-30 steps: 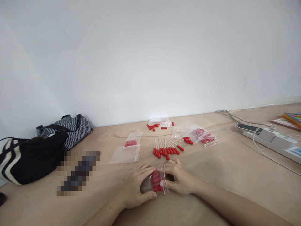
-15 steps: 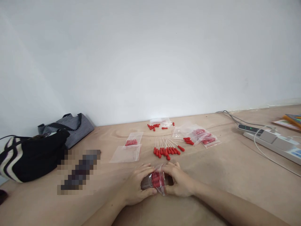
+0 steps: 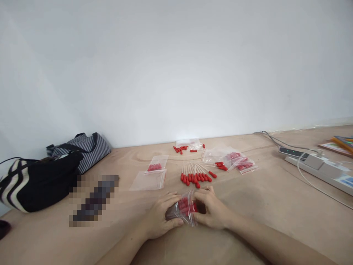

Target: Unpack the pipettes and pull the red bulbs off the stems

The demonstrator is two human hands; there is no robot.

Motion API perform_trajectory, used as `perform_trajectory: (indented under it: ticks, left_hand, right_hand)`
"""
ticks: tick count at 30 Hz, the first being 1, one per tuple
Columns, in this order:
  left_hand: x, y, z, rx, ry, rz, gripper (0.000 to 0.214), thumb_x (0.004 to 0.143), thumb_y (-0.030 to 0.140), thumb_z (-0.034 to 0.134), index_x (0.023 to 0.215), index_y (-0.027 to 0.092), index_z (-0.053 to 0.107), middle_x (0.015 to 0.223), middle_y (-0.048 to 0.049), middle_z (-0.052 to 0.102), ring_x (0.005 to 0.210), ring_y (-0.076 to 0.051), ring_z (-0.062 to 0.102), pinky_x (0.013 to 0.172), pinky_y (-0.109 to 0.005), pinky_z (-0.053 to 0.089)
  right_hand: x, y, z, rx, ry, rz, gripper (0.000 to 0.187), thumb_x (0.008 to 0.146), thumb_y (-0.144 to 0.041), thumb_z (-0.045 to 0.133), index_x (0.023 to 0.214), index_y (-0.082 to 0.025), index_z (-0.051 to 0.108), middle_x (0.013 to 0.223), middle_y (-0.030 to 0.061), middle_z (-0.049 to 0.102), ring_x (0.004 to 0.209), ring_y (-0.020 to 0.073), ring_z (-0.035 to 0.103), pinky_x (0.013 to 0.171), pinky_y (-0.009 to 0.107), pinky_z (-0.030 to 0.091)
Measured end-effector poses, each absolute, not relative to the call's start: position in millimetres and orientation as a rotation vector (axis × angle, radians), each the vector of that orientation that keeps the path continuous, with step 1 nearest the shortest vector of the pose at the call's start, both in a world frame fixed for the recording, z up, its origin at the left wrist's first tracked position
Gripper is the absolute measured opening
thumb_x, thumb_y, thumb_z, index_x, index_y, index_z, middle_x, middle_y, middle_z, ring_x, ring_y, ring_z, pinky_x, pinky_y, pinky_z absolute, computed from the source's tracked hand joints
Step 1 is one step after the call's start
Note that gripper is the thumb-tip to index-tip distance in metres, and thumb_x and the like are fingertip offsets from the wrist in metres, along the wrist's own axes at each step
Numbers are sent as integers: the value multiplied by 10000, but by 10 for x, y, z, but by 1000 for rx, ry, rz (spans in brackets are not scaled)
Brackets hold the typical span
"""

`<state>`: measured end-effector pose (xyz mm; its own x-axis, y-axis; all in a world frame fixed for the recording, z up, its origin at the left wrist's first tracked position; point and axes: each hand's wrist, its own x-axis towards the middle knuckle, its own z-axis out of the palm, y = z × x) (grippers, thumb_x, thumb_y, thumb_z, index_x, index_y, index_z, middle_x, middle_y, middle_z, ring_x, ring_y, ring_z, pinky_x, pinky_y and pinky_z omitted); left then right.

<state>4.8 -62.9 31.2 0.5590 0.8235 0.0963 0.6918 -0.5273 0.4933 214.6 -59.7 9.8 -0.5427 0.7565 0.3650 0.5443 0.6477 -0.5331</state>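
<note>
Both of my hands grip one small clear zip bag [image 3: 185,209] holding red-tipped droppers, low over the wooden table [image 3: 264,206]. My left hand [image 3: 161,217] curls round the bag's left end. My right hand [image 3: 211,209] pinches its right end, by the red zip strip. Just beyond my fingers lies a row of loose droppers [image 3: 195,173] with red bulbs. Two more zip bags lie to the left, an empty one [image 3: 149,180] and one with red bulbs [image 3: 157,163].
Filled bags [image 3: 234,159] and loose red bulbs [image 3: 183,148] lie further back by the white wall. A black and striped bag [image 3: 35,180] and a striped pouch [image 3: 82,149] sit at the left. A power strip [image 3: 320,167] with cables lies at the right, with books [image 3: 340,142] behind.
My hands and the bag have shifted slightly away from me, and the bag has turned a little between my fingers. Everything else on the table is unchanged.
</note>
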Motion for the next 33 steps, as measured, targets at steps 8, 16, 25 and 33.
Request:
perform_trajectory:
  ticks: [8,16,25,33]
  left_hand:
    - [33,-615,302,2392,1217,416,576,685,500,581,1187,234,487,1231,-78,506,1163,-261,414,978,-442,317]
    - [27,-607,288,2386,1208,381,577,709,510,554,1201,218,476,1247,-79,490,1187,-254,386,990,-435,304]
    - [12,-596,261,2349,1208,406,531,721,460,571,1199,249,476,1250,-60,489,1182,-238,397,1002,-435,287]
    - [3,-591,267,2328,1232,383,535,728,476,554,1203,247,472,1263,-63,474,1184,-246,393,1002,-439,286]
  right_hand:
    - [2177,-490,13,-829,-2262,612,118,629,-197,620,686,-186,517,753,-36,583,695,104,539,703,257,343]
    - [2323,-490,135,-843,-2367,473,193,572,-121,591,738,-196,526,737,-49,577,754,115,532,837,317,283]
    - [2291,-520,175,-930,-2404,499,231,657,-123,547,870,-205,580,791,9,614,785,148,532,822,326,318]
    - [2333,-421,92,-731,-2042,1018,209,714,-340,603,872,-218,665,865,45,616,781,140,568,703,261,444]
